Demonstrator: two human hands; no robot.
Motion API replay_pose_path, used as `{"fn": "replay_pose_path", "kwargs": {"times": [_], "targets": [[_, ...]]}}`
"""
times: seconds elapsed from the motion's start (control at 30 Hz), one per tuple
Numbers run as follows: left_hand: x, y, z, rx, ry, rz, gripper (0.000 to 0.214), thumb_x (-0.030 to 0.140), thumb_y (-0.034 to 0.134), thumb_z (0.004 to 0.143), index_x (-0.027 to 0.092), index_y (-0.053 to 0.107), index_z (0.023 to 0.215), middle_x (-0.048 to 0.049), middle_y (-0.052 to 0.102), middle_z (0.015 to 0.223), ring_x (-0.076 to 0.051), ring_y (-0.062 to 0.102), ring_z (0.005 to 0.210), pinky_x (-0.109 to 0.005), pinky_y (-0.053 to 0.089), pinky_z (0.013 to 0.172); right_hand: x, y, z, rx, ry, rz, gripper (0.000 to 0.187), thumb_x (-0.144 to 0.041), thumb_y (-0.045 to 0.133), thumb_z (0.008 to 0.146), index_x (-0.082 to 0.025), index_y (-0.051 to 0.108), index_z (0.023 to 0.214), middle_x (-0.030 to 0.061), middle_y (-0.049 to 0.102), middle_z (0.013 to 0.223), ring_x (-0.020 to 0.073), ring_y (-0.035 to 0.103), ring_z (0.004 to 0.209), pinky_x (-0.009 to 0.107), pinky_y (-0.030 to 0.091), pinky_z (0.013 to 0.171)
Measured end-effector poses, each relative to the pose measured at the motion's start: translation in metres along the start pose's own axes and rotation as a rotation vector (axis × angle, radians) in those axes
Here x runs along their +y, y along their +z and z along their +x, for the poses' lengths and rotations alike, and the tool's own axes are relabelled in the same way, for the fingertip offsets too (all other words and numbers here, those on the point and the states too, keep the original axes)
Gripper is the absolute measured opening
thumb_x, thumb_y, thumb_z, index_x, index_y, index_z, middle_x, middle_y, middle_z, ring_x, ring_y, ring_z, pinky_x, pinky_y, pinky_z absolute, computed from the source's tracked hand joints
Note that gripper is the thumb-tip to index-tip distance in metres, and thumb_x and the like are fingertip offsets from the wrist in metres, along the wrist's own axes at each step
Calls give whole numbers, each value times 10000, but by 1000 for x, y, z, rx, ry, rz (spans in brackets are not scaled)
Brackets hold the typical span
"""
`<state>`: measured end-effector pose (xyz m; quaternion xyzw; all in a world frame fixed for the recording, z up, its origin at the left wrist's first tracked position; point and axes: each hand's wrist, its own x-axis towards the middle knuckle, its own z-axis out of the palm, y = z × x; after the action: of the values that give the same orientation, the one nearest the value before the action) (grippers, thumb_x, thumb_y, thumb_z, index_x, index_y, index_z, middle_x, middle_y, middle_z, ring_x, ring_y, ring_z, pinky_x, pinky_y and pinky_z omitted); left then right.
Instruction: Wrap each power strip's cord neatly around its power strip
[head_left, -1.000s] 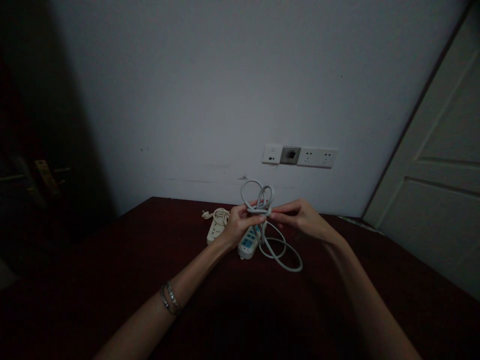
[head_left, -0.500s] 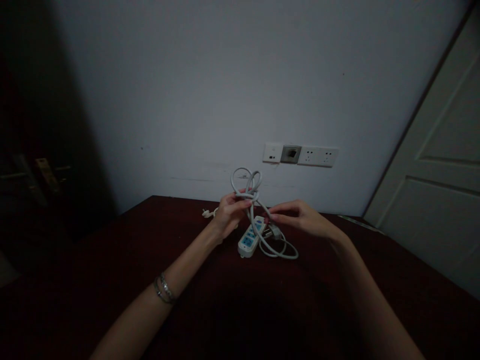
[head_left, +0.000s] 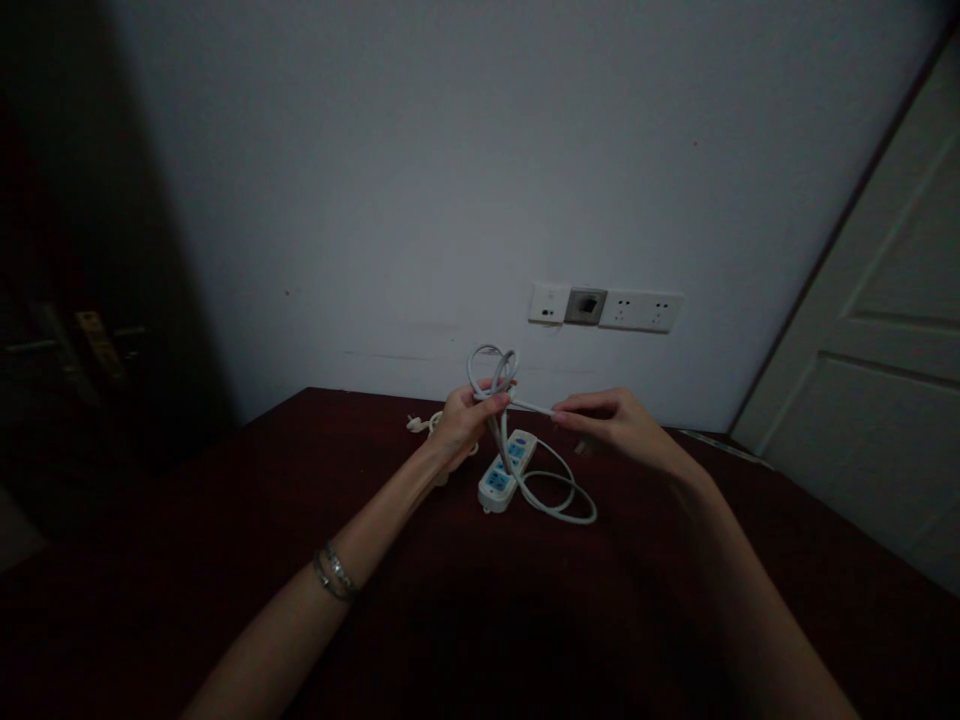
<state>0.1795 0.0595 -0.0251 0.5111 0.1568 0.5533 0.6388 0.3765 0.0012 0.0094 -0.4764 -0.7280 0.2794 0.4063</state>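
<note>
A white power cord (head_left: 577,519) is looped and crossed over itself above the table. My left hand (head_left: 466,420) pinches the crossing, with loops standing up above its fingers. Further right, my right hand (head_left: 616,428) is closed on a stretch of the same cord, which runs nearly straight between the two hands. Beneath them lies a white power strip (head_left: 496,500) with blue socket faces, and the cord curls on the table beside it. A blurred plug (head_left: 583,447) hangs just under my right hand.
Left of my left hand, a second white plug (head_left: 417,425) with its cable lies on the dark red table (head_left: 337,450). Wall sockets (head_left: 637,311) are set in the wall behind. A pale door (head_left: 885,400) stands at the right, and a door handle (head_left: 97,340) shows at the left.
My right hand has moved right, drawing the cord straight from my left hand. The upper loops have become smaller, and the plug has shifted right, off the strip's side.
</note>
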Motion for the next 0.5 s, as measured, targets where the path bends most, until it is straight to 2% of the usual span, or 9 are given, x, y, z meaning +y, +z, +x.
{"fn": "replay_pose_path", "kwargs": {"times": [0.1,0.3,0.5], "targets": [[-3,0,-2,-12,18,-8,371,265,796,545,127,683,870,-40,653,850,-86,546,645,-240,446,651,-3,0,-1,-7,-43,-9,323,-464,663,714,-148,720,750,37,636,694,127,535,602,251,426,538],[-9,9,-10,-63,-17,-88,403,304,797,561,141,651,899,11,591,706,-84,535,588,-247,443,625,-15,10,-3,-17,-91,31,259,-412,664,722,-162,732,724,40,655,707,135,556,622,258,423,559],[-13,17,-17,-99,15,-10,524,254,811,535,177,615,1014,34,590,686,-85,526,604,-210,405,597,-23,23,-2,-85,-131,51,226,-367,643,744,-162,736,719,38,672,699,149,571,654,272,433,613]]}}
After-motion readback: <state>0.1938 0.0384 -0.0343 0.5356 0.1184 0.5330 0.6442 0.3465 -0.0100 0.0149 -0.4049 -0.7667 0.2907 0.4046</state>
